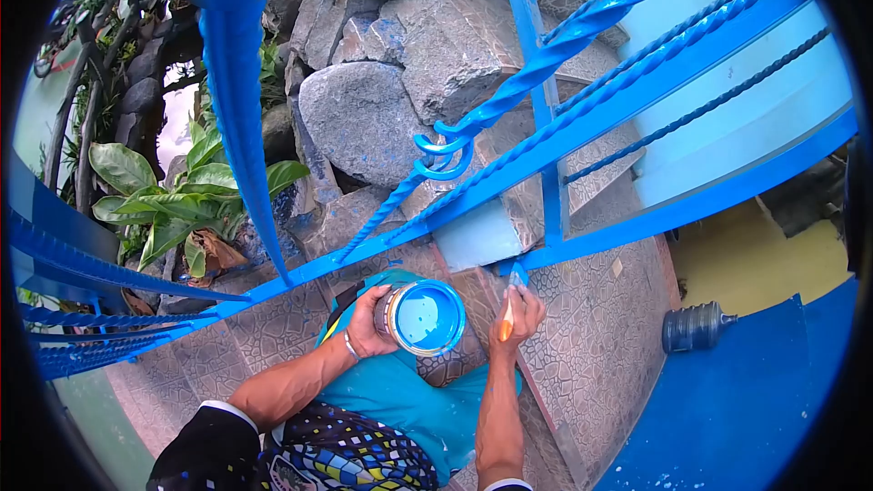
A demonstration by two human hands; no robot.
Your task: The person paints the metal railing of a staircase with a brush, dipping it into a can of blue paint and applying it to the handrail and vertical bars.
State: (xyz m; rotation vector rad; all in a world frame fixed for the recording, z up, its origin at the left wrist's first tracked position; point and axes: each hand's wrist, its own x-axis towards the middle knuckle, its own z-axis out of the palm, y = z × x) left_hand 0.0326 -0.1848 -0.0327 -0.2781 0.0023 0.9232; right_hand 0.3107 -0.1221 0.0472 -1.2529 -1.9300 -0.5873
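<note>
My left hand (368,323) is wrapped round the side of an open paint can (426,317), which holds bright blue paint and has blue smears at its rim. In my right hand (522,316) is a paintbrush (506,325) with an orange handle. Its blue-coated bristles point up to the lower rail of the blue metal railing (591,245), with the tip right at the rail's underside. The railing has twisted bars and a curled scroll (444,153), all coated in glossy blue.
Large grey rocks (364,118) stand behind the railing, with a leafy plant (173,195) to their left. Patterned stone tiles (591,336) cover the floor. A large water bottle (696,326) lies at the right beside a blue surface (727,400). Railing bars cross close in front at the upper left.
</note>
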